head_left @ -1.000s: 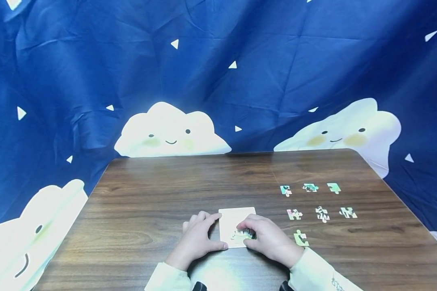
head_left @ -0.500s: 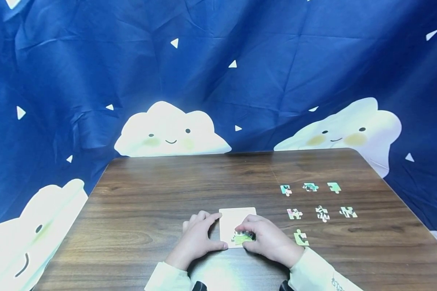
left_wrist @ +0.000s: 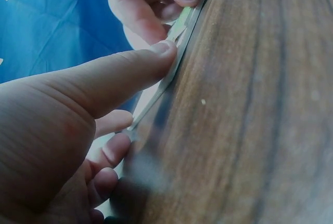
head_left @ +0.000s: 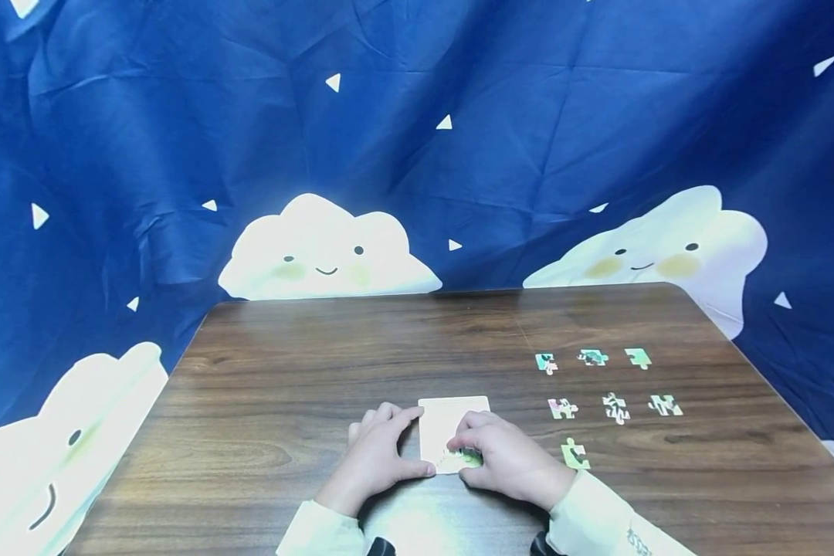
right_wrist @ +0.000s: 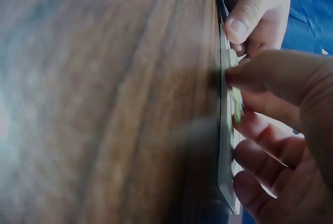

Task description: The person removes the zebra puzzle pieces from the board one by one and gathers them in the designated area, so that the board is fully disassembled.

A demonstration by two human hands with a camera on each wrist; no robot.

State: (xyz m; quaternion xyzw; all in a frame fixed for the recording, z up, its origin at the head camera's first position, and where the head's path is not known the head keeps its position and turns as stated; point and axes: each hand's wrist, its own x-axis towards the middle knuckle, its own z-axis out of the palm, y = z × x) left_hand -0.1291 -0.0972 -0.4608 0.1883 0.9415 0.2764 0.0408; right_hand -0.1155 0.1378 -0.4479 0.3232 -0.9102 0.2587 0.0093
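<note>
A small pale square puzzle board lies flat near the table's front edge in the head view. My left hand holds its left side, thumb at the near corner and index finger at the far one. The left wrist view shows that thumb against the board's edge. Over the board's near right part, my right hand pinches a green-and-white puzzle piece, partly hidden by the fingers. Seen from the right wrist, the green piece sits slightly tilted at the board's surface, between thumb and fingers.
Loose puzzle pieces lie in rows to the right: a green corner piece, a pink-and-white piece, and several others. One green piece lies close to the right wrist. Behind the wooden table hangs a blue cloud-print curtain.
The right hand has shifted slightly left and nearer over the board with the puzzle piece, and its fingers cover the piece differently. The left hand and the loose pieces stay put.
</note>
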